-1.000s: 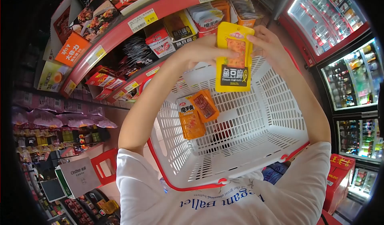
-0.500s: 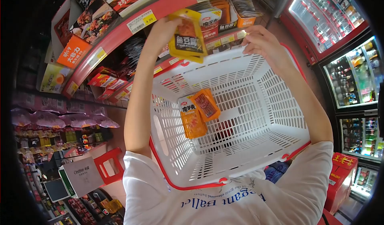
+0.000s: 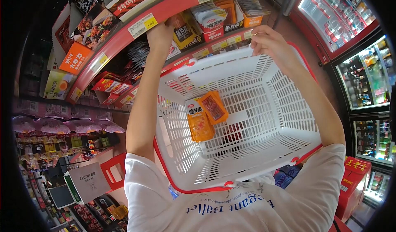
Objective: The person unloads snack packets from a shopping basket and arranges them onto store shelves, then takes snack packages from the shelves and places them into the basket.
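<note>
My left hand [image 3: 160,36] reaches onto the shelf under the red price-tag rail, its fingertips hidden. Right beside it, a yellow fish tofu packet [image 3: 184,30] leans in its display box; whether my fingers still grip it cannot be seen. My right hand [image 3: 270,46] is curled at the far rim of a white shopping basket [image 3: 243,166], with some fingers over the rim. Inside the basket, an orange-and-white snack packet [image 3: 200,122] lies partly under a smaller orange snack packet [image 3: 213,107].
Boxes of white-and-red packets [image 3: 210,19] and grey-backed packets [image 3: 248,7] stand farther right on the shelf. The upper shelf's red rail [image 3: 173,13] overhangs my left hand. Drink coolers [image 3: 365,77] line the right side; a red carton [image 3: 352,186] stands below them.
My left hand has moved back from above the basket's far rim into the shelf. The yellow fish tofu packet has gone back with it into the display box. My right hand stays at the rim.
</note>
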Demonstrator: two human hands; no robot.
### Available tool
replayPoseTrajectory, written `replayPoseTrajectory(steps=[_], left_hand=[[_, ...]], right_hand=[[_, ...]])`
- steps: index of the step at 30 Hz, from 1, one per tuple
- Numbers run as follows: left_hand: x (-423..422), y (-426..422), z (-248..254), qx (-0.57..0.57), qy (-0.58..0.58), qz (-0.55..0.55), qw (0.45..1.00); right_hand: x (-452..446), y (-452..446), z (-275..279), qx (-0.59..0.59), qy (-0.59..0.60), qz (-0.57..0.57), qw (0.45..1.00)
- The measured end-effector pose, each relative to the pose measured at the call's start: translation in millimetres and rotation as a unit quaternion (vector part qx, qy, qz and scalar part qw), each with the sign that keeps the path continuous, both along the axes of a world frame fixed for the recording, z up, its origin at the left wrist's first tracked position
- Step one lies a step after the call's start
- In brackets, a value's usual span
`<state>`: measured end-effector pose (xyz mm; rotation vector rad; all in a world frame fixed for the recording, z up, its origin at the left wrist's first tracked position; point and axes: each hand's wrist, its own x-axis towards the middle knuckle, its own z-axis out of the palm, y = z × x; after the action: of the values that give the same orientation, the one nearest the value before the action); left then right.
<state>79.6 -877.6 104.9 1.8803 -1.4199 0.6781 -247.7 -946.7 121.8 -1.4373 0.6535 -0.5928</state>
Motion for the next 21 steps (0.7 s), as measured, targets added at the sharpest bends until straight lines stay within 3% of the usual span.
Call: replayPoseTrajectory(steps=[9,19,21], left_hand=[[2.6,-19.5,-3.4,0.056,0.028,0.072,0.995],[8.7,-24.8,-8.4,0.109,0.053,0.016,0.993],[11.4,-26.5,-18.0,0.010,-0.035,-0.020,0.999]], right_hand=[[-0.9,-9.5,-3.9,0.022,-0.005,0.006,1.000],[-1.7,-16.1,-8.5,0.029,0.003,0.000,1.000],[-0.5,-16.0,-9.1,0.029,0.003,0.004,1.000]])
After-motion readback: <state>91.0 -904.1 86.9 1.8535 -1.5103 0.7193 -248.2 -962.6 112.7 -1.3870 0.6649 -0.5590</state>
